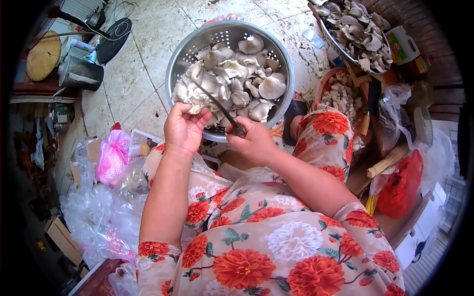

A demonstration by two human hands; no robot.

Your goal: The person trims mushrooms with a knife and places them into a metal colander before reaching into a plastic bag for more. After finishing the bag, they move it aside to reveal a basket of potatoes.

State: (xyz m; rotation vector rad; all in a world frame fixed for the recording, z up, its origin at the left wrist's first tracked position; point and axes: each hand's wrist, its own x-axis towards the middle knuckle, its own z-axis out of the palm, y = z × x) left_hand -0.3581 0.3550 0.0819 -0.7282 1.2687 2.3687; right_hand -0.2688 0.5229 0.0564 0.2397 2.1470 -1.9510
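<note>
In the head view, the left hand (pixel 186 123) is pinching a pale grey mushroom clump (pixel 186 92) near the near-left rim of a round silver metal colander (pixel 285 55), its grip closing on the clump with thumb and fingertips. The right hand (pixel 253 140) is gripping a dark, narrow-bladed knife (pixel 215 102), its blade pointing up and left over the grey oyster mushrooms (pixel 232 66) that are filling the colander. Pale, square floor tiles (pixel 153 37) with dark joints and scattered specks are spreading around the colander; what is directly supporting it is hidden. At upper right, a wide metal basin (pixel 390 45) is holding more mushrooms, and a pink plastic tub (pixel 322 85) below it is holding whitish pieces. At left, a round wooden board (pixel 43 55) is standing beside a dark cylindrical pot (pixel 81 73), while a bright pink plastic bag (pixel 113 157) is lying among clear plastic bags (pixel 94 207). At right, a red plastic bag (pixel 402 185) is lying near a pale wooden stick (pixel 387 162).
</note>
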